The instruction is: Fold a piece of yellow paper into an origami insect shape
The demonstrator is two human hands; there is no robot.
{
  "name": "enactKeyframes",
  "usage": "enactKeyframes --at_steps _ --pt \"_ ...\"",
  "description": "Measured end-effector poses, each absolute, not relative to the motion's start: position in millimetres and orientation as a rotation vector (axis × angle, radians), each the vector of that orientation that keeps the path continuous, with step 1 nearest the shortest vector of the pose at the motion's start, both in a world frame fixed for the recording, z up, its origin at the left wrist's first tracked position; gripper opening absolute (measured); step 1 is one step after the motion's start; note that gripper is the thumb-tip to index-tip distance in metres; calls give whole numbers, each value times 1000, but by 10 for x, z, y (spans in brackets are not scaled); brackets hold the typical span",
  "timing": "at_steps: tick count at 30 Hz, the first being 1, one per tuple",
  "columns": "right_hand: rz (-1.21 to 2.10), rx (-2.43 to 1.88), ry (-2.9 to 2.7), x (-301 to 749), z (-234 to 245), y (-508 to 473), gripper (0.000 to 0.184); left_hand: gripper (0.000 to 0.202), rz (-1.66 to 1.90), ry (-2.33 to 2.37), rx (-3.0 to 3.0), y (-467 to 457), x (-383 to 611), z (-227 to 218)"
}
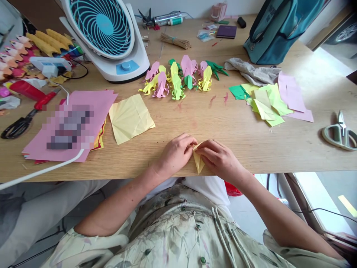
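Note:
Close to the table's front edge, a small piece of folded yellow paper (198, 163) points its narrow tip toward me. My left hand (178, 150) pinches its upper left side. From the right, my right hand (219, 156) presses its fingers over the upper part, hiding some of the folds. A creased, unfolded yellow sheet (131, 119) lies to the left of my hands. Beyond them stands a group of folded paper figures (175, 80) in pink, yellow and green.
On the left are a pink paper stack (97, 104), a white cable (41, 171), black-and-red scissors (25, 121) and a fan (111, 48). To the right lie loose paper pieces (267, 102), grey-handled scissors (338, 134) and a cloth (251, 70). A teal bag (273, 33) stands behind.

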State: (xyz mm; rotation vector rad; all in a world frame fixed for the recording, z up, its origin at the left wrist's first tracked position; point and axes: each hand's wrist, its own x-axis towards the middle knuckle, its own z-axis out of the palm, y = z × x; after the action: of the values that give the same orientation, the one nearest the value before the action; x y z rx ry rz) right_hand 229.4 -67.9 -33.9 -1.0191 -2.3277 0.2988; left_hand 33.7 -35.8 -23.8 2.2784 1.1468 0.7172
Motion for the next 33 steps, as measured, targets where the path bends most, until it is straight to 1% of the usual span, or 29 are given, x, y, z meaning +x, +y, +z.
enactKeyframes --at_steps 5,10,17,27,31,33 --pt "319 -936 -2370 2353 -356 -738 24 23 723 971 2436 -399 249 -304" --pt "300 -918 -2403 2397 -371 -779 32 26 666 821 2652 -454 150 -316" --pt "262 -913 -2475 2473 -419 -847 44 31 543 777 2923 -510 71 -274" --pt "220 -879 -2536 2497 -400 -883 42 38 272 829 3100 -596 8 -183" --pt "188 -898 -2520 2441 -370 -860 40 35 279 810 3092 -534 9 -215" --pt "194 -906 -2504 2428 -369 -883 41 37 308 771 3051 -521 6 -240"
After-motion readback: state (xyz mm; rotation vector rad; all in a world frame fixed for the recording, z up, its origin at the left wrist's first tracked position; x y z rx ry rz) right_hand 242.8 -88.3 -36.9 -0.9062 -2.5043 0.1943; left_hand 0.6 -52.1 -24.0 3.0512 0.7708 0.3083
